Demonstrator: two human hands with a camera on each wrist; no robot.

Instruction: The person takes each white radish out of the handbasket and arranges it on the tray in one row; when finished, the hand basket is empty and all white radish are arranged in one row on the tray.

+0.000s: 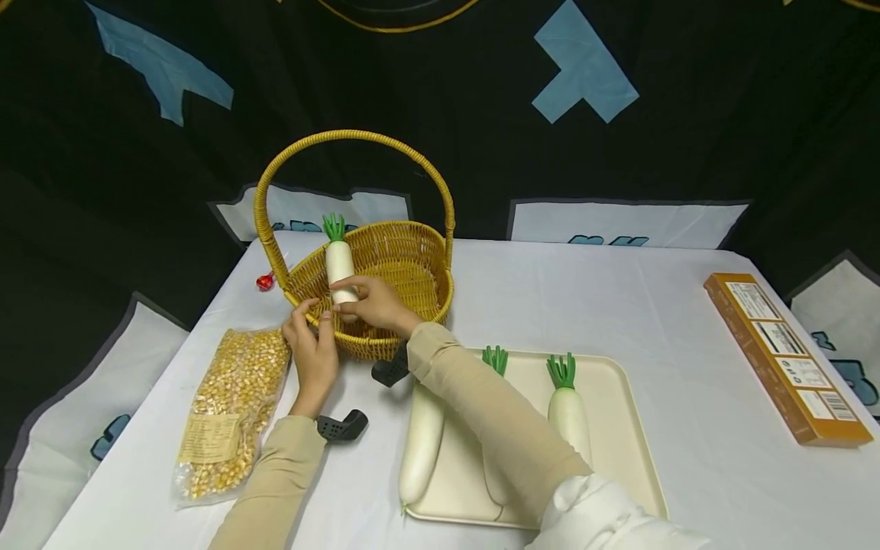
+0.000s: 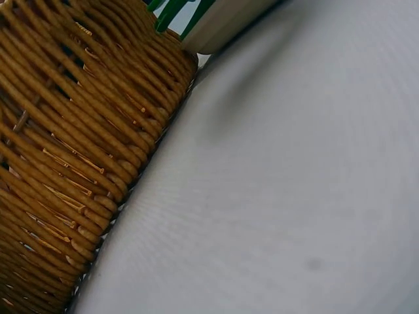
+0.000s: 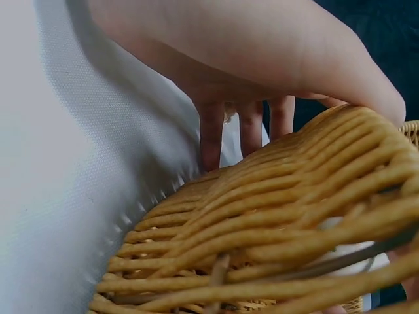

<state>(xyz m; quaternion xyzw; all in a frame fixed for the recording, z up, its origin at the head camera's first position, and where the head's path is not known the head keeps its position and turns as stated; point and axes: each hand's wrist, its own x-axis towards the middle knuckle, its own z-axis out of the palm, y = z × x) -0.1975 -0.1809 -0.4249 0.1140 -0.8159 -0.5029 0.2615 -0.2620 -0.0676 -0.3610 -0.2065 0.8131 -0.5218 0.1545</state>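
My right hand [image 1: 374, 305] holds a white radish [image 1: 340, 263] by its lower part, just inside the near left side of a yellow wicker basket [image 1: 402, 279]. The radish stands nearly upright, green leaves on top. On the basket's near left rim is my left hand [image 1: 315, 355]. In the right wrist view that hand [image 3: 262, 49] grips the rim, its fingers down the outer wall [image 3: 222, 209]. The left wrist view is filled by the basket's woven side [image 2: 85, 131] and white cloth, with green leaves [image 2: 173, 13] at the top.
A cream tray [image 1: 622, 451] bears white radishes [image 1: 569, 416], one partly hidden by my right sleeve. Left lies a bag of corn kernels [image 1: 237, 397]; a small red-wrapped item [image 1: 264, 282] sits beside the basket. An orange-brown box [image 1: 787, 359] lies far right. The basket's tall handle [image 1: 354, 135] arches overhead.
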